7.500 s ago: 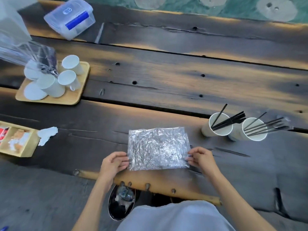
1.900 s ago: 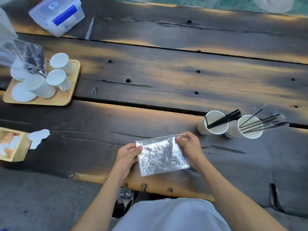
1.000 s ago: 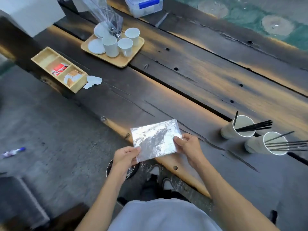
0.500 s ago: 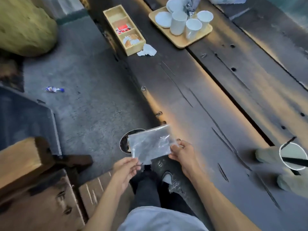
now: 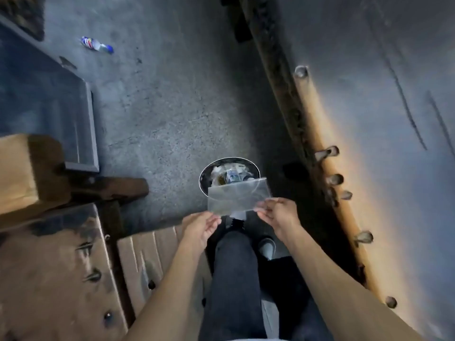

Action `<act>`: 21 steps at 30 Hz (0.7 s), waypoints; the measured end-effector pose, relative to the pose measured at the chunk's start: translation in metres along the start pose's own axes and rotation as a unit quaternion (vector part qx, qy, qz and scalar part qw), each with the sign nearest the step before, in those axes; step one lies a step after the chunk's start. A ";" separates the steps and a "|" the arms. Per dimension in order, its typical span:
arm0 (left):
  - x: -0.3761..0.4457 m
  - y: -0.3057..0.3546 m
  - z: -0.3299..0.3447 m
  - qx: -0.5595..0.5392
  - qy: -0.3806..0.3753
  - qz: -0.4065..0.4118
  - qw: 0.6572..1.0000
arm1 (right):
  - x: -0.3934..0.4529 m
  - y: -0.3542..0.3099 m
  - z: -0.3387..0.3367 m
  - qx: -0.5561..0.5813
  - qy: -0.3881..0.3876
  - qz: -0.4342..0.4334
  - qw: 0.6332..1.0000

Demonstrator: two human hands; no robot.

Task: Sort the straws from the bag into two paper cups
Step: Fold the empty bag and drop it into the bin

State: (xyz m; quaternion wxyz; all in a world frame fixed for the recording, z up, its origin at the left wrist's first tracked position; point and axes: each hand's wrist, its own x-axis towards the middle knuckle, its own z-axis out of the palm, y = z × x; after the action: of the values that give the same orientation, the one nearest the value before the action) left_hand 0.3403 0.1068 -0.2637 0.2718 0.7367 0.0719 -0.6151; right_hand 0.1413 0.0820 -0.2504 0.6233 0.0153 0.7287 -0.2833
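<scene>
Both hands, left [image 5: 200, 226] and right [image 5: 277, 214], pinch the empty bag [image 5: 237, 198] just above the trash bin [image 5: 205, 168], apparently to drop it in.

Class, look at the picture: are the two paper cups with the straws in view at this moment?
No: the view shows only the bag, a bin on the floor, and the table edge.

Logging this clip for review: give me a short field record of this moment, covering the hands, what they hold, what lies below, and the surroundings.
left hand: pinches the bag's near-left corner
right hand: pinches the bag's near-right edge
bag: clear, flat, looks empty, held over the bin
bin: round, on the floor, rubbish inside, partly covered by the bag
table: dark wood, to the person's right
floor litter: small wrapper far left
paper cups, straws: out of view
</scene>
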 end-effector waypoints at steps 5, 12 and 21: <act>0.089 -0.008 0.014 -0.013 0.022 -0.020 0.999 | 0.088 0.020 0.028 0.013 0.013 0.028 0.999; 0.178 -0.016 0.030 -0.042 0.041 -0.008 0.998 | 0.180 0.030 0.058 -0.035 0.027 0.023 0.999; 0.171 -0.013 0.026 0.002 0.078 -0.026 0.997 | 0.172 0.022 0.050 -0.148 0.018 0.030 0.988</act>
State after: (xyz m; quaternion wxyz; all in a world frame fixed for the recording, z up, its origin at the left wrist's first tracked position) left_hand 0.3516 0.0662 -0.4321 0.2478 0.7806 0.1109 -0.5630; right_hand 0.1562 0.0219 -0.4200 0.6139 -0.0503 0.7727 -0.1536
